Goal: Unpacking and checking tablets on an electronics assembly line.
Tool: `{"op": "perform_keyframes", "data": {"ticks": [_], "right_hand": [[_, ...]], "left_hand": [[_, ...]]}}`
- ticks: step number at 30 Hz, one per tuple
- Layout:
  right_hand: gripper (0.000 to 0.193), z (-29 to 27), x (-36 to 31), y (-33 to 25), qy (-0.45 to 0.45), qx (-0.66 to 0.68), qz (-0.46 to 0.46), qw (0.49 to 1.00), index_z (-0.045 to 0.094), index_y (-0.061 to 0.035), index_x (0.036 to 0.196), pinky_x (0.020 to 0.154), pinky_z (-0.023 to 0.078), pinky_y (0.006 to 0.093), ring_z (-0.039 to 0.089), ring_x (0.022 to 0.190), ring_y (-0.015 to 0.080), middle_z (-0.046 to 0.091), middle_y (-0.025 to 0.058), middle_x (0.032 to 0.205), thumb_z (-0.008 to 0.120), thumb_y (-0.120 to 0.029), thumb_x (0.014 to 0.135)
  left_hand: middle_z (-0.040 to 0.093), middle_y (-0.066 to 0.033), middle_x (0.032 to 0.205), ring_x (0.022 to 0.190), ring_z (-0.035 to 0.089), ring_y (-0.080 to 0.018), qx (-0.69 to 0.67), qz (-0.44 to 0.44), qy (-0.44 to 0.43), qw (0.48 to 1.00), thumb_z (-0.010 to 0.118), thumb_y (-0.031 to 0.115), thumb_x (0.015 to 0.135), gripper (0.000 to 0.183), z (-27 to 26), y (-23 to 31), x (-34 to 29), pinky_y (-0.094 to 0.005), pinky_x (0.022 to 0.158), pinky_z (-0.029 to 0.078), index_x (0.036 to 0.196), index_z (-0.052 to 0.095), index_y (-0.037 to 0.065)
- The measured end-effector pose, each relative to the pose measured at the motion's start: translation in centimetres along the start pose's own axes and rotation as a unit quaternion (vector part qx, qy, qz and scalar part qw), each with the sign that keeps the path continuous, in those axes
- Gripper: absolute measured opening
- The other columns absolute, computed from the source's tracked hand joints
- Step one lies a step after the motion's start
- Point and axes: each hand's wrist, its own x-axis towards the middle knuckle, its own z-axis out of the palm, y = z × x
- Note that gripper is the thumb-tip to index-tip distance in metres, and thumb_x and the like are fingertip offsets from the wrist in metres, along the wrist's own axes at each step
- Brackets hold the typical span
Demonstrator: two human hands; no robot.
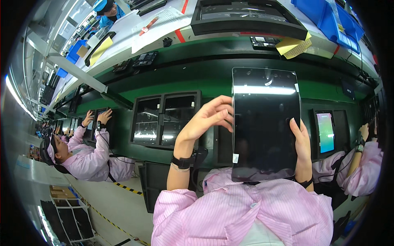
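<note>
A black tablet (266, 127) with a glossy screen is held upright before my chest. Clear film shows along its edges, and small white tabs stick out at the lower left and upper right. My right hand (302, 141) grips its right edge, thumb on the front, the other fingers hidden behind. At the left edge is my left hand (209, 117), its fingers loosely bent and apart, the fingertips partly behind the edge; whether they press on the tablet I cannot tell. Dark wristbands sit on both wrists.
A black tray (163, 144) with two dark screens lies left on the green bench. Right of me, another tray (344, 131) holds a lit screen (325, 132). Above runs a white shelf with a black frame (250, 28) and blue bins (340, 26). Co-workers sit on both sides.
</note>
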Motion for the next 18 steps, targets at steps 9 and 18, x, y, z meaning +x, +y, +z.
{"op": "perform_keyframes", "data": {"ticks": [9,18], "right_hand": [[0.035,-0.3,1.2,1.5,-0.024,-0.057,-0.114,0.992,0.055,-0.0001,0.118,0.088,0.039,0.025,0.052,0.098,0.0094,0.059,0.0015,0.105,0.053,-0.026,0.094],[0.038,-1.4,1.7,2.6,-0.072,-0.037,-0.087,0.993,0.054,0.0004,0.117,0.086,0.04,0.0242,0.053,0.097,0.01,0.059,0.0029,0.106,0.058,-0.027,0.091]], "left_hand": [[0.057,-0.0016,0.084,0.07,0.057,-0.009,-0.01,0.067,0.1,0.993,0.035,0.031,0.1,0.031,-1.1,1.8,3.7,-0.0264,0.065,0.051,0.105,0.051,0.005],[0.052,0.0029,0.077,0.067,0.051,-0.0043,-0.034,0.095,0.091,0.991,0.04,0.03,0.098,0.028,0.7,2.3,3.1,-0.0193,0.061,0.043,0.088,0.051,0.007]]}}
